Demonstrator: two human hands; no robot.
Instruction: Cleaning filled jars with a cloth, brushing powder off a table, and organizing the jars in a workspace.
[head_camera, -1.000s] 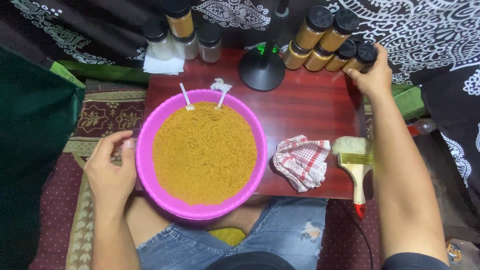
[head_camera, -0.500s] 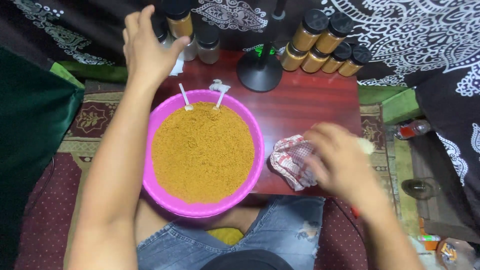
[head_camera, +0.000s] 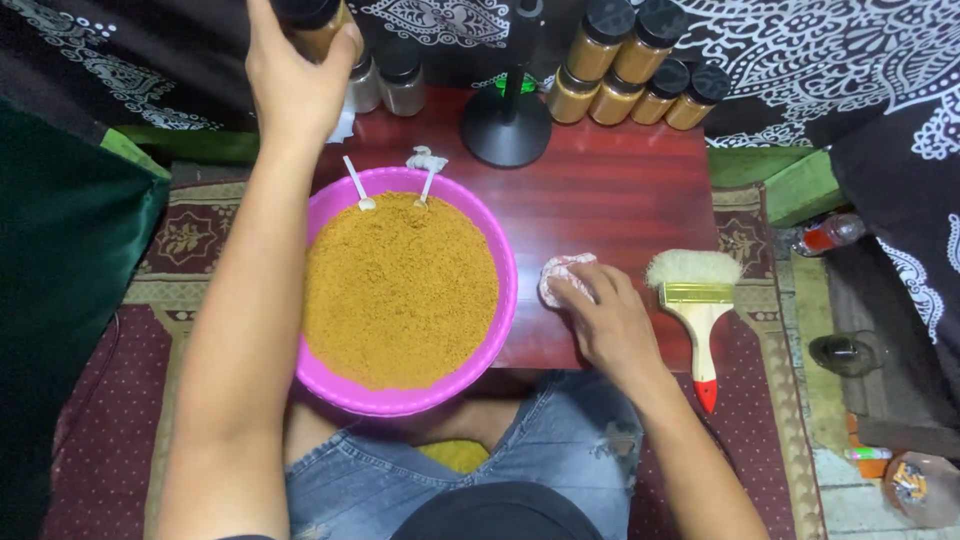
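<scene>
The person's left hand (head_camera: 297, 75) reaches to the far edge of the dark red wooden desk (head_camera: 610, 190), its fingers wrapped tight round a glass jar of brown powder with a black lid (head_camera: 318, 22), which is partly cut off at the top of the view. The right hand (head_camera: 608, 318) lies on a crumpled red-and-white checked cloth (head_camera: 562, 274) at the near right of the desk, fingers curled over it and pressing it down. Just to the right of that hand lies a wooden-handled paintbrush with pale bristles and a red tip (head_camera: 698, 310). A round pink plastic basin full of orange-brown powder (head_camera: 400, 290) sits between the arms, with two small white spoons (head_camera: 358, 185) stuck in at its far rim. More filled jars with black lids (head_camera: 640, 62) stand at the far right.
</scene>
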